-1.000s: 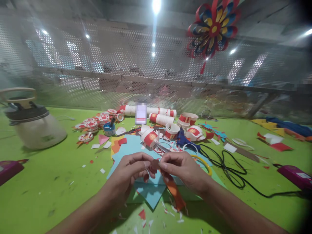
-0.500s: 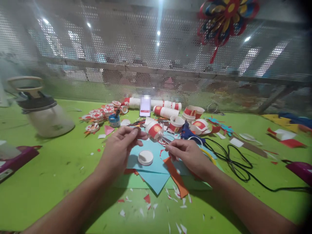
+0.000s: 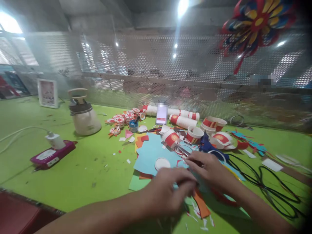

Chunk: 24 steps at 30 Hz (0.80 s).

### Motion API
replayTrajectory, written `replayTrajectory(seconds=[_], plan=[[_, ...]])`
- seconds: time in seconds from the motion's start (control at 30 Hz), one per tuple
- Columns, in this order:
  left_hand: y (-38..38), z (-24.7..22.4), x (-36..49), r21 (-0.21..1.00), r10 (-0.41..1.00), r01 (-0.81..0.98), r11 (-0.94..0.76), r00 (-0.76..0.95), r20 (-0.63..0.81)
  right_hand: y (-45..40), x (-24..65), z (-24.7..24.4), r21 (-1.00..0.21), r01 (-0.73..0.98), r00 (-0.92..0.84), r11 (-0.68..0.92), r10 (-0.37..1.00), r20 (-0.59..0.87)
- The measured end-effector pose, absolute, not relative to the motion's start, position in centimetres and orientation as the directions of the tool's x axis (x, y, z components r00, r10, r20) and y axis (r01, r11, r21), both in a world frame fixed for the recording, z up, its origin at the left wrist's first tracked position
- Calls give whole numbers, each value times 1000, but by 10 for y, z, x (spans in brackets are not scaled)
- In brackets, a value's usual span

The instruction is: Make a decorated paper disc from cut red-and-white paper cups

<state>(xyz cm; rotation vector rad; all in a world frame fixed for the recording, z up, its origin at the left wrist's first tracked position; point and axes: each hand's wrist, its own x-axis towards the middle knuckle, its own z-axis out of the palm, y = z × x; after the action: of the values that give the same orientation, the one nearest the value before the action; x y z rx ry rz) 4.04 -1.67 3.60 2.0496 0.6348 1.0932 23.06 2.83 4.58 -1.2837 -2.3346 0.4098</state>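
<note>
My right hand (image 3: pixel 207 165) is closed around scissors (image 3: pixel 182 150), whose metal blades point up and left; their handles are hidden in my grip. My left hand (image 3: pixel 174 188) hovers low, blurred, its fingers curled close to the top of an orange paper strip (image 3: pixel 201 206). Whether it touches the strip I cannot tell. Behind my left hand a round white disc (image 3: pixel 162 164) lies on light blue paper (image 3: pixel 148 152). Just beyond the blades, a red and white paper cup (image 3: pixel 171 138) lies tilted on its side.
A blue glue gun (image 3: pixel 207 143) and black cable (image 3: pixel 258 178) lie right. Stacked paper cups (image 3: pixel 182 121), a phone (image 3: pixel 161 113) and decorated paper discs (image 3: pixel 119 120) stand behind. To the left are a lantern-like jar (image 3: pixel 85 120) and purple power strip (image 3: pixel 53 156). Paper scraps (image 3: pixel 196 209) litter the front.
My left hand has come down and right, from beside the white disc to near the orange strip. The head view has turned left, bringing the power strip and picture frame into sight.
</note>
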Motion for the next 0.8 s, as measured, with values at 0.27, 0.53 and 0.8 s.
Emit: replayTrajectory(seconds=[0.27,0.53,0.8], plan=[[-28,32,40,158,164,103,-982,878,449,44,244,38,-431,756,-409,493,870,276],[-28,13,46,279,241,91,-956,787,568,51,253,38,-449,764,-375,464,885,276],[-26,25,40,465,471,217,-858,691,549,53,256,41,-452,781,-295,431,892,342]])
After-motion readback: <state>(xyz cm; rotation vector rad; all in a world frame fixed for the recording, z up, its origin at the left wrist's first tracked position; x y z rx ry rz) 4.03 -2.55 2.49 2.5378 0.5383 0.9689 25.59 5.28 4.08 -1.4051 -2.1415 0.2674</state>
